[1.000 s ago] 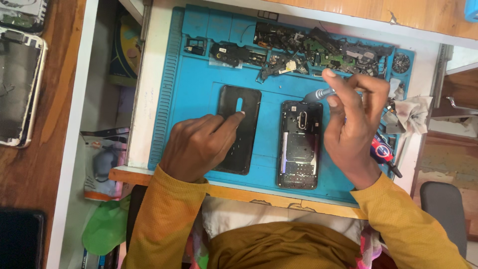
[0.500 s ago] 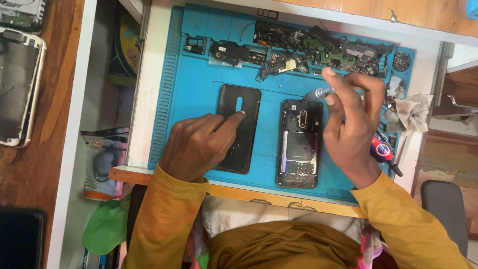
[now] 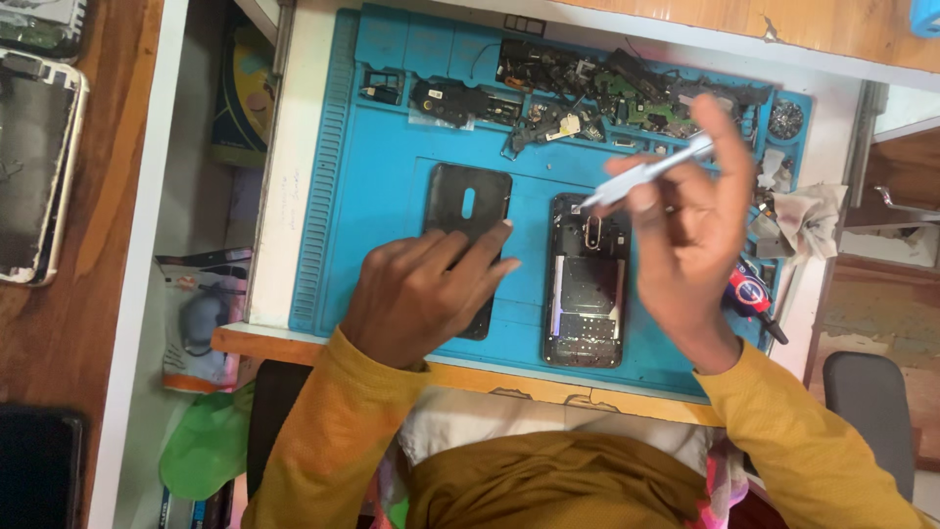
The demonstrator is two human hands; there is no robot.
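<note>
back cover (image 3: 460, 211): lower half was hidden under the left hand (image 3: 416, 294); only the upper part with its slot showed.
white tool (image 3: 641, 174): rear end was buried in the right hand (image 3: 690, 250); tip type too small to tell.
open phone (image 3: 586, 294): right edge was partly masked by that hand; internals too fine to make out.
parts pile (image 3: 627, 88): jumbled, single pieces indistinguishable.
red-capped item (image 3: 752, 294): half covered by the wrist.
framed screen (image 3: 34, 167): cut off by the left edge.
</note>
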